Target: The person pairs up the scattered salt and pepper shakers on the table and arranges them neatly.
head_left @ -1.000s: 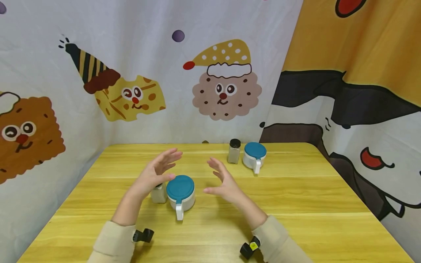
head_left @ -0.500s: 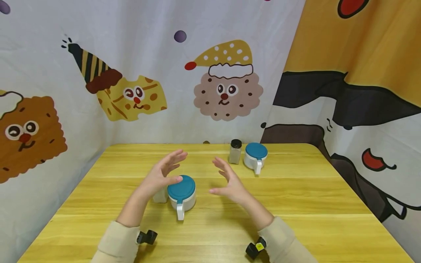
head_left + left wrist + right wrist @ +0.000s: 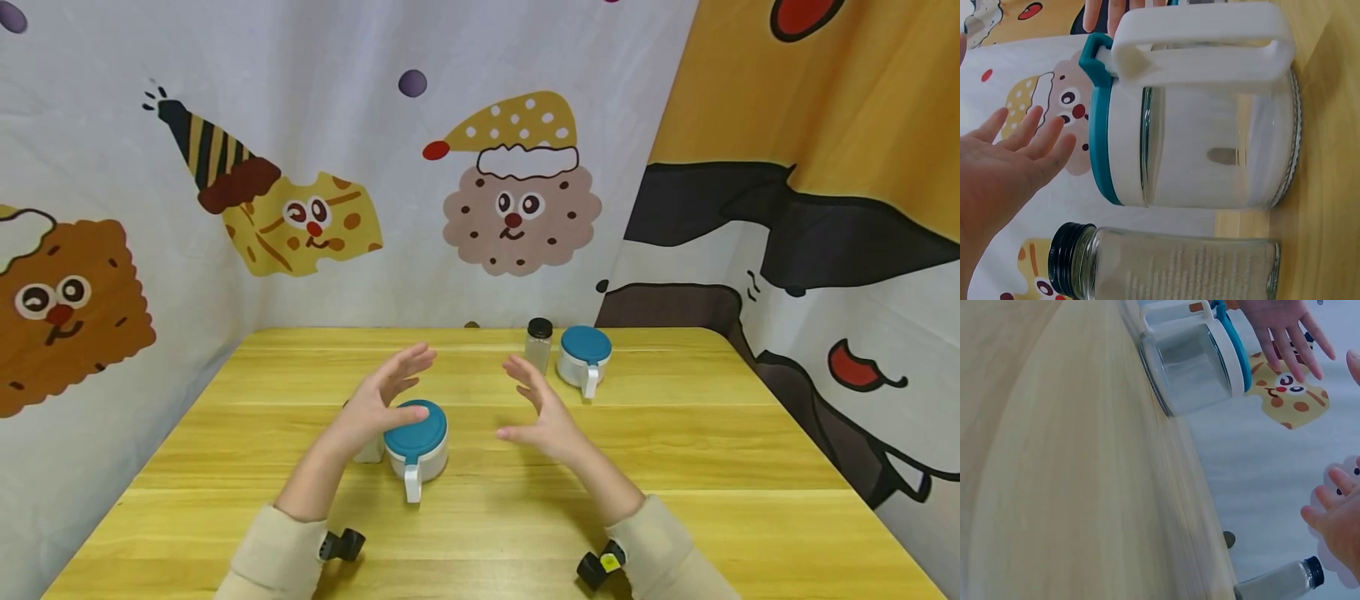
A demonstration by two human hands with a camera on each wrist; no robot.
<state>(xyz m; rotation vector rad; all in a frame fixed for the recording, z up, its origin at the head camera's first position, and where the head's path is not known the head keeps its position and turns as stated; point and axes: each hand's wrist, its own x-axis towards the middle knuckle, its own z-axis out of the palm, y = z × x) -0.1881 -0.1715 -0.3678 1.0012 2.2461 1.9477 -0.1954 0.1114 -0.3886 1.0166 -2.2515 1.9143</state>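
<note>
Above the near blue-lidded glass jar, which has a white handle, my left hand hovers with fingers spread, thumb over the lid in the head view. Partly hidden behind that hand is a small glass bottle; its black cap shows in the left wrist view, beside the jar. To the right, my right hand is held in the air, fingers apart and holding nothing. Its fingertips overlap the view of a far black-capped bottle. Beside that bottle stands a second blue-lidded jar.
The wooden table reaches back to a white curtain printed with cartoon figures. Another curtain part with orange and black patterns hangs at the right. Small black cameras are strapped at both wrists.
Both hands have shifted a little to the right in the head view, the right hand farther. The left hand now covers more of the near bottle. The jars and bottles stand where they were.
</note>
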